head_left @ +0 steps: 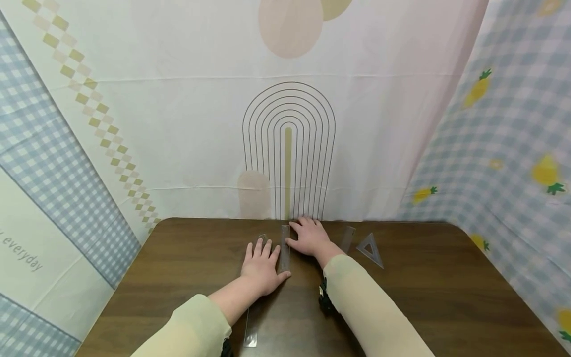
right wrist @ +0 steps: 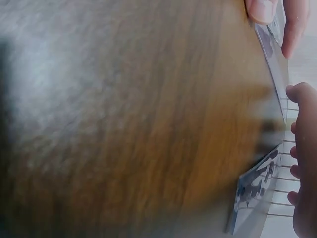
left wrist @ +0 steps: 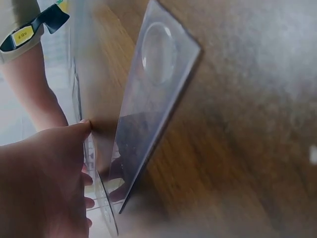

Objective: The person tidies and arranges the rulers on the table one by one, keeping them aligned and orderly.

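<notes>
A clear ruler (head_left: 285,248) lies lengthwise on the table between the two hands. My left hand (head_left: 260,270) rests with fingers spread along its left side, thumb at its near end. On its right, my right hand (head_left: 309,237) has fingers stretched toward the back edge, thumb and index fingertips right at the ruler's far part. Another clear ruler (head_left: 251,331) lies partly hidden under the left forearm; its near end with a round hole (left wrist: 157,52) looms in the left wrist view. Beyond the left fingertips shows the edge of a clear piece (head_left: 262,236).
To the right of the right wrist lie a clear short ruler (head_left: 348,239), partly covered by that arm, and a clear set square (head_left: 371,250). The brown wooden table (head_left: 415,292) ends at a patterned cloth (head_left: 200,148) hanging behind, with checked cloth on both sides.
</notes>
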Demonstrator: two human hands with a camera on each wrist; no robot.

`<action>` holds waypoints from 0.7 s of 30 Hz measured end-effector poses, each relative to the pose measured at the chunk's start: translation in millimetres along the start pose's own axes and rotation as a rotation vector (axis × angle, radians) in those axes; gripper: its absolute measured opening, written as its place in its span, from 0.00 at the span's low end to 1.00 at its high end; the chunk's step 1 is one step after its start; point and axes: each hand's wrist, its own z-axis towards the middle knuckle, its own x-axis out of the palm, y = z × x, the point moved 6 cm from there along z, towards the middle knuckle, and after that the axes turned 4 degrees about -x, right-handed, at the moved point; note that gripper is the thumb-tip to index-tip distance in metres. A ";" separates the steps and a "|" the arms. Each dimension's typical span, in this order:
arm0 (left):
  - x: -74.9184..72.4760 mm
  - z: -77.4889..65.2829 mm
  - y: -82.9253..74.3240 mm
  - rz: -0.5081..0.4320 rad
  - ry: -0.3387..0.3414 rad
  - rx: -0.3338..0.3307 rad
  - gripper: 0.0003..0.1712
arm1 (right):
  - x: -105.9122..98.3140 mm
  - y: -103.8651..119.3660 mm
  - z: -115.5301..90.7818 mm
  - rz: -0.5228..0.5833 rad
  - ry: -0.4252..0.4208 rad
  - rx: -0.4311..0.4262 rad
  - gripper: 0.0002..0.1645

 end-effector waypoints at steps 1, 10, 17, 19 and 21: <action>0.3 0.2 0.1 0.002 0.003 -0.001 0.49 | 0.6 0.3 0.7 -0.002 0.002 0.000 0.40; 3.2 0.9 0.0 0.013 0.027 0.001 0.49 | 4.1 1.4 5.4 0.005 0.006 0.004 0.41; 0.8 0.5 1.0 -0.002 0.022 0.004 0.49 | 5.4 2.5 7.3 0.011 0.008 0.008 0.40; 1.4 1.2 1.6 0.004 0.024 0.004 0.49 | 4.9 3.1 7.8 0.005 0.013 0.010 0.40; 2.3 2.3 2.2 0.007 0.024 0.003 0.49 | 5.1 3.2 8.4 -0.002 0.018 0.010 0.40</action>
